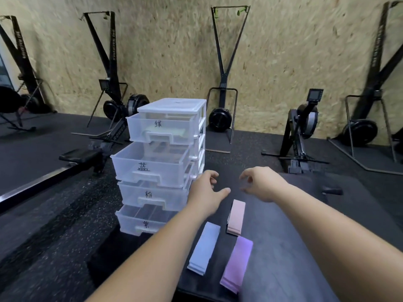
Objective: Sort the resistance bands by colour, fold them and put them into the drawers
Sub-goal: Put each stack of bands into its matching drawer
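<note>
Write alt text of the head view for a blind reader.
The empty left hand and right hand hover near a folded pink band, blue band and purple band on a dark mat. Left of them stands a clear drawer unit, its four drawers partly pulled out, something pale green in the top drawer. Gym machines line the wall.

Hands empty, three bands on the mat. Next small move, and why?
Probably lower the right hand onto the pink band and grip it: it and the left hand hover empty, and that band lies nearest, beyond the blue band and purple band.
</note>
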The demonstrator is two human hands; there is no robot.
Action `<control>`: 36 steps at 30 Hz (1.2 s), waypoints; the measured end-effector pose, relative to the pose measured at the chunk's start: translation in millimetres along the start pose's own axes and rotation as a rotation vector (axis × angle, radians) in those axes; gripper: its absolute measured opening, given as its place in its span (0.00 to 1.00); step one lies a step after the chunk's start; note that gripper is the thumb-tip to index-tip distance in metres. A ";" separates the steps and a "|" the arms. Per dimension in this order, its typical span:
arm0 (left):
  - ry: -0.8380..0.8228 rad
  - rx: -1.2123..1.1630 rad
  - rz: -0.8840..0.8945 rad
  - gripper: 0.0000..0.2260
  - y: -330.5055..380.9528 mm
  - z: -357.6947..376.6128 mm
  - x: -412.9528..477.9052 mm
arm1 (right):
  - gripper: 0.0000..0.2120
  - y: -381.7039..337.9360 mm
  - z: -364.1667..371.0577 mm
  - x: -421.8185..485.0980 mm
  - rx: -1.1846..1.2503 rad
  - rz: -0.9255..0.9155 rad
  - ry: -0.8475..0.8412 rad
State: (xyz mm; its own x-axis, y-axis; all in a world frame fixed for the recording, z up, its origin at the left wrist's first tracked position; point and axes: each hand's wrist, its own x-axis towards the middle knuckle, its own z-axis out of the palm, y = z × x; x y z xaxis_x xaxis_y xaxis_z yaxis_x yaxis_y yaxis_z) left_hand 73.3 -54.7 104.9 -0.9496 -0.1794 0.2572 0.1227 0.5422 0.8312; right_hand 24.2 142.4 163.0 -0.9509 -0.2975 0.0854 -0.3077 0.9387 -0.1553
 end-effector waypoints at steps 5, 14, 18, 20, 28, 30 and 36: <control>-0.122 0.094 -0.061 0.26 -34.9 38.8 1.7 | 0.21 26.9 49.3 7.0 0.013 0.045 -0.070; -0.248 0.212 -0.139 0.28 -84.6 82.8 35.3 | 0.25 62.1 131.0 49.5 0.076 0.129 -0.154; -0.309 0.262 -0.153 0.31 -100.8 101.2 56.7 | 0.24 73.4 163.5 70.0 0.141 0.149 -0.163; -0.359 0.287 -0.165 0.32 -107.3 111.0 66.0 | 0.25 78.0 180.2 77.7 0.189 0.169 -0.161; -0.461 0.370 -0.249 0.32 -122.6 140.1 87.7 | 0.29 92.5 228.4 95.3 0.395 0.292 -0.097; -0.445 0.423 -0.234 0.31 -126.5 143.6 87.6 | 0.31 96.5 230.7 97.7 0.431 0.310 -0.086; -0.467 0.577 -0.165 0.29 -127.6 150.7 89.1 | 0.18 110.0 244.1 110.1 0.596 0.351 -0.111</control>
State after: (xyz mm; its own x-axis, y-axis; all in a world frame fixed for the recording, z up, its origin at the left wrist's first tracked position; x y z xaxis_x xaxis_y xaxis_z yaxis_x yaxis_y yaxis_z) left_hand -70.4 -16.1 -52.6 -0.9817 0.0009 -0.1905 -0.0804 0.9046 0.4185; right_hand -122.6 170.4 -85.0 -0.9855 -0.0403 -0.1647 0.0821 0.7366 -0.6713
